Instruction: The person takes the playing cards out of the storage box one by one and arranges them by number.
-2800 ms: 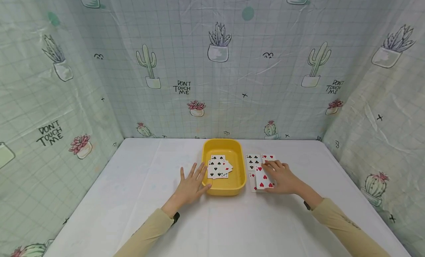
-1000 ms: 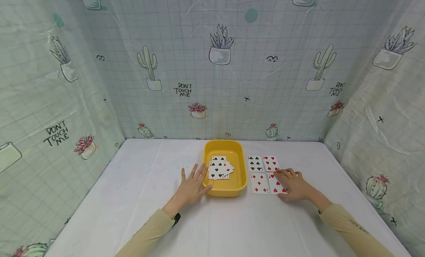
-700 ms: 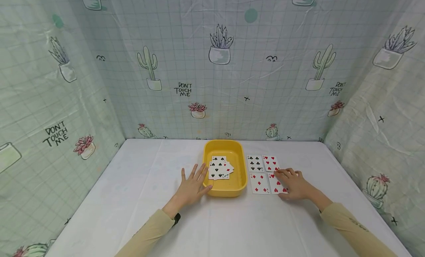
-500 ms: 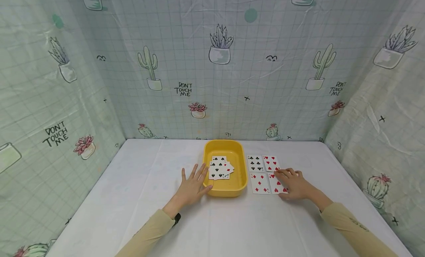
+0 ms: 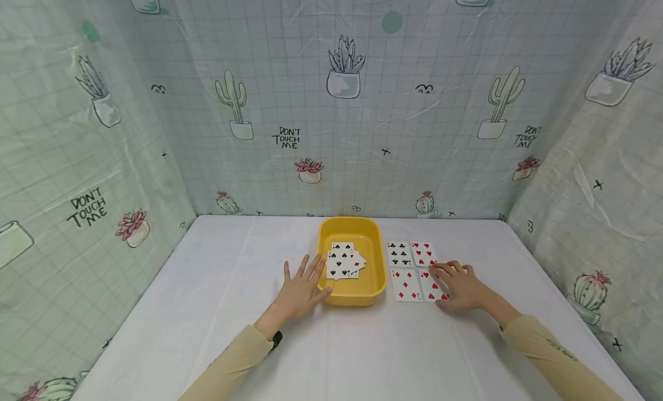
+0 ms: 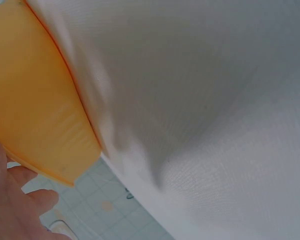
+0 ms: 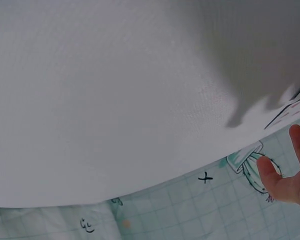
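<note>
A yellow plastic tray [image 5: 352, 299] stands mid-table, holding a few overlapping playing cards [image 5: 342, 264] with spade pips and a red diamond. My left hand [image 5: 296, 294], fingers spread, touches the tray's near left rim; the left wrist view shows the tray's outer wall [image 6: 35, 85] by the fingers. To the tray's right, cards lie face up in two rows: six of clubs [image 5: 399, 254], a hearts card [image 5: 422, 254], five of diamonds [image 5: 406, 285] and another hearts card [image 5: 430, 285]. My right hand [image 5: 462, 287] reaches over this last card's right part, thumb and fingertips apart at its near and far edges.
A white cloth covers the table [image 5: 238, 257]. Behind it and at both sides hangs a curtain [image 5: 336, 125] printed with cacti and potted plants.
Compared with 2.8 s ago, my right hand and the front hearts card have shifted right, uncovering the five of diamonds. During the last second both hands and the cards stay in place.
</note>
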{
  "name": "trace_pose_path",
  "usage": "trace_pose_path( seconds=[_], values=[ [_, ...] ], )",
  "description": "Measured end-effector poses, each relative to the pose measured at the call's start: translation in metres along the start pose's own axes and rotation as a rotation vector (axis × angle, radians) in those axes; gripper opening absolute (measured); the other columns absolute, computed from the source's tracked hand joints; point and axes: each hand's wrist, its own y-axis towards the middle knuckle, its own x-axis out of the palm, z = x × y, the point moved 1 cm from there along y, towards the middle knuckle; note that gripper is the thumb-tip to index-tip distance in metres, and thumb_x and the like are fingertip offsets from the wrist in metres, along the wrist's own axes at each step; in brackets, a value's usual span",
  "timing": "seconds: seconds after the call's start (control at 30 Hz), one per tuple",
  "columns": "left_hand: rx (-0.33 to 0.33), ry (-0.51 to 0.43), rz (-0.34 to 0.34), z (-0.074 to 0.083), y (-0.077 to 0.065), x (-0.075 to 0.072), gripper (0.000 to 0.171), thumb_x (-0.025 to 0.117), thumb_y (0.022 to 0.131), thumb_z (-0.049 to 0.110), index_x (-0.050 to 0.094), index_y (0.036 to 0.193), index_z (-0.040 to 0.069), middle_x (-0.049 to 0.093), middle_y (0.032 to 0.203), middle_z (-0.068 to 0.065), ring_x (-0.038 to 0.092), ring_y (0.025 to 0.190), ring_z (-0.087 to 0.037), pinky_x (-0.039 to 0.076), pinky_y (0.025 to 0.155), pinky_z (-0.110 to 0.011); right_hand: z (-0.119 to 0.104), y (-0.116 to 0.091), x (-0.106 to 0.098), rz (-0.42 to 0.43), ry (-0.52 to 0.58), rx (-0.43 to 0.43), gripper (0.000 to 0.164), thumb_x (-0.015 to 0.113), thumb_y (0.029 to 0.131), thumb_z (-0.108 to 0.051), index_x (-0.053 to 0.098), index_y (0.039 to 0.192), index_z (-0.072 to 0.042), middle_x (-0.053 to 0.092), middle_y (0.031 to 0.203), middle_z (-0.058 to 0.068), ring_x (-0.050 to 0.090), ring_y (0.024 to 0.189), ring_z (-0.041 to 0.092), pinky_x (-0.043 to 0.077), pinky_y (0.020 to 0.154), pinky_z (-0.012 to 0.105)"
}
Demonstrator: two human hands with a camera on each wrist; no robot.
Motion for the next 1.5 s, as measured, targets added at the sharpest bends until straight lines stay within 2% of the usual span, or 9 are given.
trace_pose_path(
  seconds=[0.2,0.4,0.6,0.97,1.2,1.5],
  values=[
    [0.0,0.031,0.002,0.0,0.001,0.001,0.073,0.029,0.089,0.059,0.017,0.144,0.012,0.013,0.151,-0.002,0.011,0.139,-0.029,0.008,0.1,-0.067,-0.004,0.004,-0.01,0.023,0.015,0.006,0.078,0.067,0.071,-0.046,0.041,0.132,-0.007,0.045,0.129,0.011,0.036,0.114,0.031,0.03,0.085,0.059],
    [0.005,0.027,0.009,0.0,0.001,0.002,0.073,0.03,0.089,0.059,0.017,0.144,0.012,0.013,0.151,-0.003,0.011,0.139,-0.029,0.006,0.1,-0.068,-0.011,0.015,-0.021,0.066,0.055,-0.005,0.074,0.065,0.073,-0.042,0.04,0.133,-0.007,0.046,0.128,0.012,0.035,0.114,0.031,0.029,0.086,0.059],
    [0.007,0.032,0.013,0.0,0.001,0.004,0.073,0.03,0.089,0.059,0.017,0.144,0.012,0.014,0.151,-0.003,0.011,0.139,-0.029,0.008,0.099,-0.068,-0.019,0.029,-0.027,0.051,0.093,0.01,0.07,0.062,0.078,-0.041,0.037,0.135,-0.01,0.043,0.13,0.01,0.033,0.116,0.03,0.026,0.09,0.061],
    [0.009,0.033,0.021,0.001,0.002,0.003,0.073,0.031,0.089,0.058,0.017,0.144,0.012,0.014,0.151,-0.003,0.013,0.138,-0.03,0.008,0.099,-0.068,-0.038,0.056,-0.036,0.084,0.123,-0.078,0.065,0.059,0.082,-0.039,0.037,0.136,-0.01,0.043,0.133,0.008,0.035,0.117,0.028,0.027,0.091,0.059],
    [-0.003,0.027,0.004,0.002,0.002,-0.001,0.073,0.031,0.089,0.058,0.018,0.143,0.011,0.014,0.151,-0.003,0.011,0.139,-0.029,0.007,0.099,-0.068,-0.053,0.073,-0.041,0.088,0.157,-0.095,0.064,0.058,0.082,-0.041,0.037,0.136,-0.011,0.042,0.134,0.006,0.034,0.118,0.027,0.026,0.094,0.059],
    [0.01,0.023,0.006,0.003,0.003,-0.002,0.072,0.032,0.09,0.056,0.019,0.143,0.01,0.015,0.151,-0.006,0.013,0.138,-0.033,0.008,0.099,-0.068,-0.074,0.095,-0.044,0.097,0.141,-0.155,0.062,0.059,0.082,-0.038,0.039,0.134,-0.01,0.042,0.134,0.006,0.035,0.119,0.028,0.028,0.094,0.058]
  ],
)
